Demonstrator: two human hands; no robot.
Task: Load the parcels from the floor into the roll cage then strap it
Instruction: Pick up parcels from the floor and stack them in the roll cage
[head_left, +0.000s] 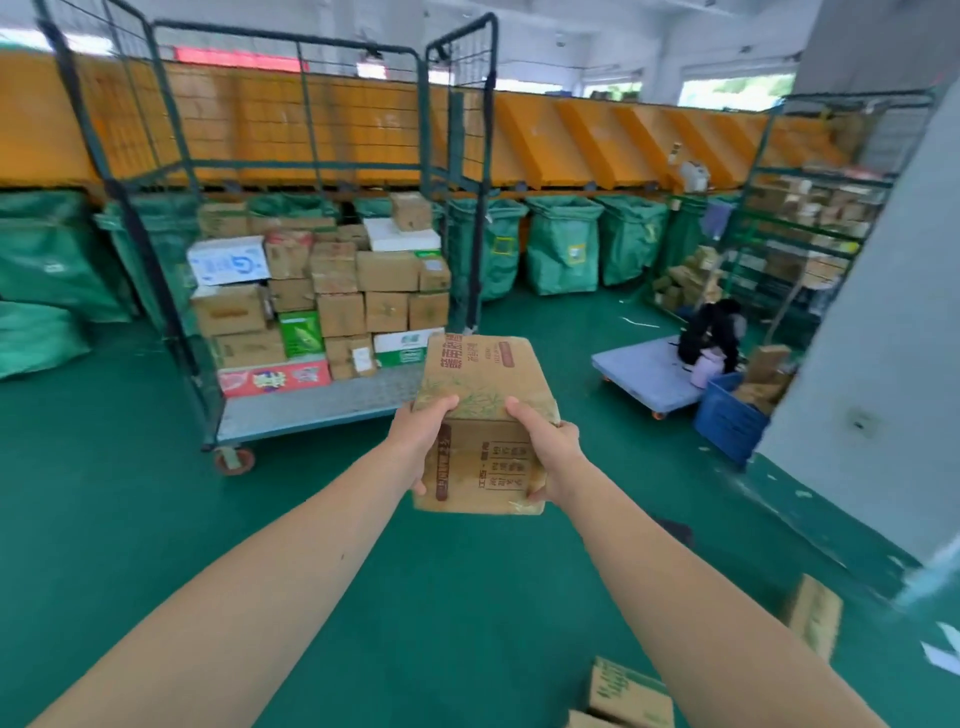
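Both hands hold one brown cardboard parcel (483, 384) in the head view, out in front at arm's length and clear of the green floor (156, 545). The left hand (422, 447) is curled round the parcel's left edge and the right hand (551, 457) round its right edge, each with a digit hooked over the top face near the closer end. Nothing else is in either hand. How the fingers lie underneath cannot be told.

The parcel's long axis runs straight away from the person, its far end pointing at the front right post of the roll cage (311, 405). The cage stands ahead and to the left, its open front turned this way. Stacked boxes (337, 291) fill the back of it, and a bare strip of deck lies in front of them. So the target lies forward and leftward of the parcel, and the left hand is on the side nearer the cage. The carry probably needs a swing to the left before setting down.

Other parcels (631, 693) lie on the floor at the lower right, near the person, so loading looks unfinished and strapping not yet due
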